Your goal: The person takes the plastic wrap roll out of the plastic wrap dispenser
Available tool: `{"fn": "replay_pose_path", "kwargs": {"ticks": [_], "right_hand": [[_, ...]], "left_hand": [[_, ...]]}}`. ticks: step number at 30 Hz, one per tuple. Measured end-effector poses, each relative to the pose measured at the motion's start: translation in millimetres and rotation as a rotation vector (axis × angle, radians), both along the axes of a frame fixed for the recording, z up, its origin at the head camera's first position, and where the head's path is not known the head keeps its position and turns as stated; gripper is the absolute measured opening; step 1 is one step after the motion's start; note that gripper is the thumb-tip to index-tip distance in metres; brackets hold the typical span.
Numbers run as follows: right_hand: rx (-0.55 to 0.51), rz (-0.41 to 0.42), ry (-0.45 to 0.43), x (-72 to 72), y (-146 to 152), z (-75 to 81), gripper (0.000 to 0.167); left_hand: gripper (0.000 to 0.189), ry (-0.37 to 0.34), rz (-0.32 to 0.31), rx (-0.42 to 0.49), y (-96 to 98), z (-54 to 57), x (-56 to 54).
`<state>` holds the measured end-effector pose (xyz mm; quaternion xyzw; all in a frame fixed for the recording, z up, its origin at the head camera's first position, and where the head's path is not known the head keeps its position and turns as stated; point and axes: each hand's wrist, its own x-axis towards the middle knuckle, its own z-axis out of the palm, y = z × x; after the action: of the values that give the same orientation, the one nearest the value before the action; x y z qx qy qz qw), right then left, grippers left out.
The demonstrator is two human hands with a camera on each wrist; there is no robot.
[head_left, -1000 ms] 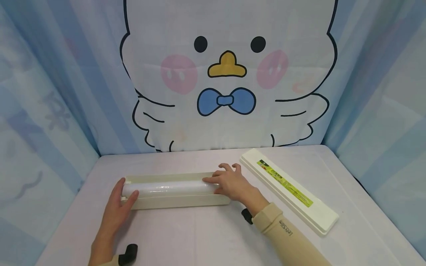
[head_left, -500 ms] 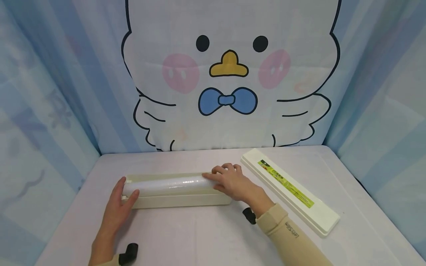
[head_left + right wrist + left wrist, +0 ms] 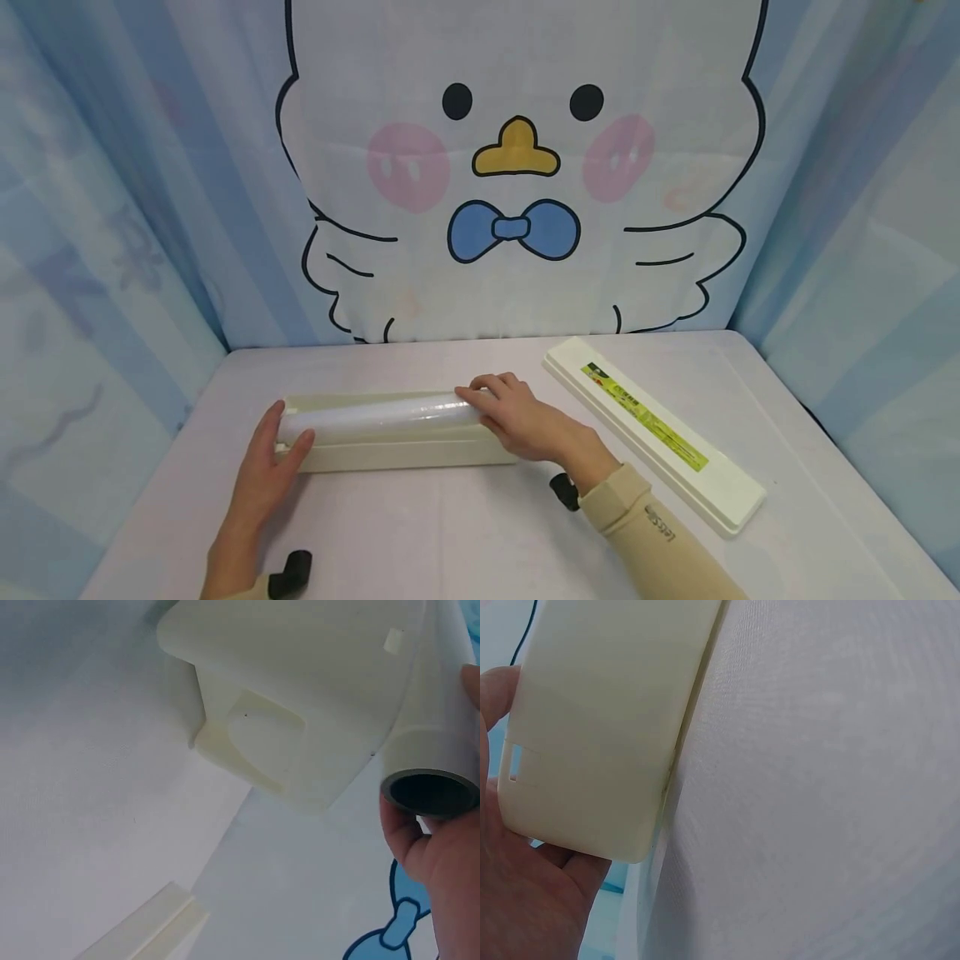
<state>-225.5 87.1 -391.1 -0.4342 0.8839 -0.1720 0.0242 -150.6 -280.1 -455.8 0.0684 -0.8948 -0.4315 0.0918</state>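
Observation:
A cream-coloured plastic box (image 3: 408, 456) lies open-topped on the table, with a roll of cling film (image 3: 382, 414) in it. The roll tilts: its left end is down in the box and its right end sits raised. My left hand (image 3: 262, 475) grips the box's left end, thumb on the near side and fingers behind. With my right hand (image 3: 528, 425) I hold the roll's right end. In the right wrist view the roll (image 3: 431, 727) shows its hollow dark end, above the box (image 3: 315, 682). The left wrist view shows the box's outer wall (image 3: 607, 735).
The long cream lid (image 3: 723, 492) with a yellow-green label lies slantwise on the table, to the right of the box and beyond my right forearm. Behind the table hangs a curtain (image 3: 517, 292) with a cartoon bird. Pale table surface (image 3: 420, 542) extends in front.
My right hand has taken hold of the roll's right end and raised it from the box. The left hand stays at the box's left end. The lid has not moved.

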Motion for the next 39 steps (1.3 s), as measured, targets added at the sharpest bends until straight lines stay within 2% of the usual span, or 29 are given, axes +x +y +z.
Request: {"fn": "replay_pose_path", "kwargs": {"ticks": [6, 14, 20, 27, 35, 39], "right_hand": [[-0.024, 0.024, 0.116, -1.6, 0, -7.5, 0.05], [-0.074, 0.038, 0.278, -5.3, -4, -16.7, 0.056], [-0.122, 0.078, 0.343, -8.9, -5, -17.2, 0.059], [-0.057, 0.093, 0.386, -10.6, -5, -15.8, 0.059], [0.111, 0.081, 0.494, -9.7, -6, -14.1, 0.06], [0.156, 0.075, 0.464, -8.7, -8, -13.5, 0.061]], "left_hand": [[0.08, -0.012, 0.007, -0.004, 1.4, 0.4, 0.3], [0.079, 0.017, 0.002, 0.003, 0.7, -0.5, 0.5], [0.079, 0.006, 0.006, 0.003, 0.8, -0.9, 0.3], [0.078, 0.007, 0.003, 0.007, 1.1, -0.7, 0.8], [0.08, -0.004, 0.002, 0.019, 1.2, 0.0, 1.5], [0.08, 0.005, -0.001, 0.014, 0.4, -0.2, 0.9]]}}
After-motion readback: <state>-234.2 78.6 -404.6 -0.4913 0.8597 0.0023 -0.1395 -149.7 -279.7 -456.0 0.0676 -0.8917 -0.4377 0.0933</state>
